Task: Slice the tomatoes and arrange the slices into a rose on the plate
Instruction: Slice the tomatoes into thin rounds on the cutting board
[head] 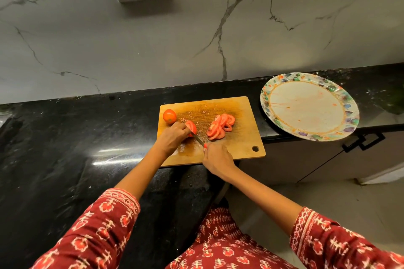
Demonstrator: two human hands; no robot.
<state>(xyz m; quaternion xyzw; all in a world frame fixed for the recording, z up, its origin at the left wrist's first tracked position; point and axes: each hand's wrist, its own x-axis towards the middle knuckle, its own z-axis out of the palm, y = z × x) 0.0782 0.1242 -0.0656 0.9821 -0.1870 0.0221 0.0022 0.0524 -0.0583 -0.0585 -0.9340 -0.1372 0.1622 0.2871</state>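
Worktop [87, 137] of black stone carries everything you need, running under a marble wall; your cutting board [236, 107] lies near its front edge, and the plate [273, 85] sits just beside the board's right edge, out by the worktop's right end and overhanging the front a little. That plate holds no slices yet, only faint red smears, so I judge the arranging has not begun

On the board, a heap of cut slices [220, 125] lies right of centre, overlapping one another. One whole tomato [169, 116] waits at the board's far left corner, untouched. Between the two sits the tomato being cut [192, 127], its cut face turned toward the heap

Your left hand [172, 137] has its fingers curled down over that tomato, pinning it to the board. Your right hand [216, 157] is closed round the red handle of the knife [197, 137], whose blade runs up to the cut face; how deep it has bitten I cannot tell

By my reckoning you are roughly midway through the slicing: one tomato's worth is done, one is part cut, one remains whole. After that comes the entire rose, from first slice to last
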